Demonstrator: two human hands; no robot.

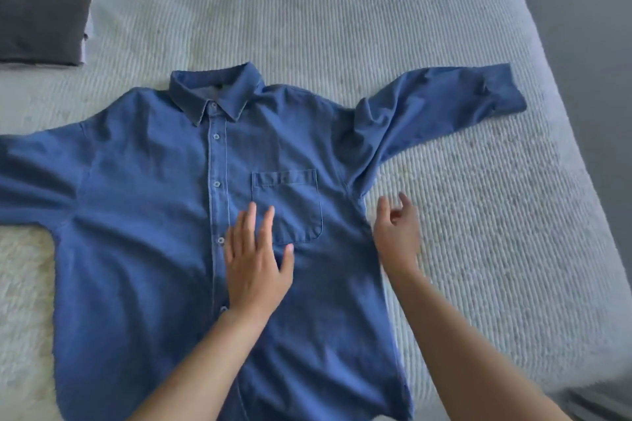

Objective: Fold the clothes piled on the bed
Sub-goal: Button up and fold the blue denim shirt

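Observation:
A blue denim button-up shirt (pixel 143 202) lies front side up and spread flat on the bed, collar away from me, both sleeves stretched out sideways. My left hand (pixel 254 261) rests flat on the shirt's chest with straight fingers, just left of the chest pocket (pixel 290 195). My right hand (pixel 396 232) hovers at the shirt's right side seam below the armpit, fingers loosely curled and holding nothing. The right sleeve (pixel 441 102) is wrinkled and angles up to the right.
The bed is covered by a pale ribbed bedspread (pixel 342 10). A dark grey pillow or folded cloth (pixel 41 0) lies at the far left corner. The bed's right edge (pixel 561 85) drops to a grey floor. A fuzzy white cover (pixel 24 284) lies at the left.

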